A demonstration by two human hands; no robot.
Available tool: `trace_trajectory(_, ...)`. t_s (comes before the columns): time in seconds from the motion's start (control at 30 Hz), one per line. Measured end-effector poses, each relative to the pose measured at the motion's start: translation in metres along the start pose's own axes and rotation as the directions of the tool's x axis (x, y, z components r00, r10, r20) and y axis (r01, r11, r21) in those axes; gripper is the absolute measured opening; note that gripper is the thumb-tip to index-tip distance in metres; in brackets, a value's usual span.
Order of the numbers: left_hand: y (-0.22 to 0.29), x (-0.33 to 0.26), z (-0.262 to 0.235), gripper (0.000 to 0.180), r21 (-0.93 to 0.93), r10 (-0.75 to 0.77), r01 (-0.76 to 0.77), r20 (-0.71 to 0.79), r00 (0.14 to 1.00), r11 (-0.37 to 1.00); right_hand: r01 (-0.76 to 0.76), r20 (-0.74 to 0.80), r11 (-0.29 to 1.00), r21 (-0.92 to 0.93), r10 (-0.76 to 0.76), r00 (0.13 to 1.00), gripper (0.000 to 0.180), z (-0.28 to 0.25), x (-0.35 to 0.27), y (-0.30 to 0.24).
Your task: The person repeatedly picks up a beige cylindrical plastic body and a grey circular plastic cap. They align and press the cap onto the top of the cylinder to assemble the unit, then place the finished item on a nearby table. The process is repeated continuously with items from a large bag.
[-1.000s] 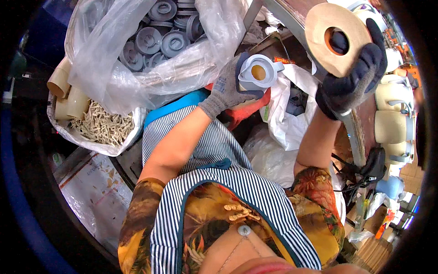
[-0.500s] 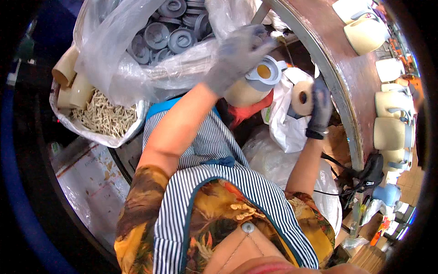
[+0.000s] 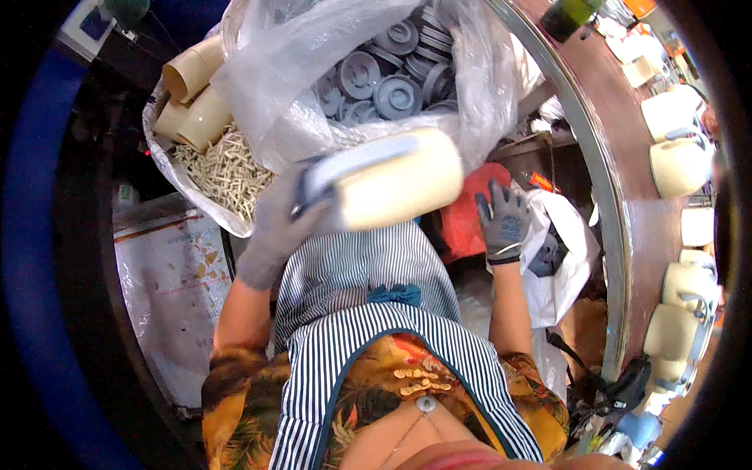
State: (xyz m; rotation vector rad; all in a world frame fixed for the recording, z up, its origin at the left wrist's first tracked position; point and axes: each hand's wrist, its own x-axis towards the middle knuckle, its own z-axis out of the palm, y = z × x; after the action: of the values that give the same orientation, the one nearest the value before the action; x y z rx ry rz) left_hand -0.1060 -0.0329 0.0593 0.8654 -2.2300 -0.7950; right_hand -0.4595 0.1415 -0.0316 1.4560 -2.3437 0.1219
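Jug [image 3: 399, 184] had swung onto its side above the striped apron [image 3: 364, 266], left hand [image 3: 283, 223] clamped on its left end. Cream body, grey handle [image 3: 368, 162] (all motion-blurred). Right hand [image 3: 505, 225], empty, fingers spread, was at the red pad [image 3: 466, 211].

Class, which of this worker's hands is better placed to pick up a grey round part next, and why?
Probably the right hand: it looks open and empty, whereas the left hand is gripping the cream jug, held tipped sideways before the grey round parts.
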Motion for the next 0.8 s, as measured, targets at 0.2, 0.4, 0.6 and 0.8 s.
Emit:
trace_trajectory(0.2,-0.071,-0.082,-0.045,0.038,-0.809,-0.718,0.306,-0.193,0.669,0.503,-0.107,0.126,0.597,0.795,0.01,0.992,0.071,0.057,0.182,-0.081)
trace_trajectory(0.4,-0.073,-0.09,-0.044,0.036,-0.716,-0.748,0.375,-0.307,0.588,0.589,-0.455,0.328,0.764,0.458,0.33,0.885,0.118,0.207,0.305,-0.089)
trace_trajectory(0.6,-0.083,-0.101,-0.046,0.035,-0.75,-0.738,0.282,-0.379,0.558,0.598,0.078,-0.121,0.323,0.943,0.117,0.986,0.065,0.129,0.236,-0.08)
trace_trajectory(0.8,-0.09,-0.097,-0.032,0.036,-0.333,-0.479,0.352,-0.479,0.736,0.875,-0.376,0.405,0.166,0.912,-0.201,0.892,0.062,0.013,0.001,-0.072)
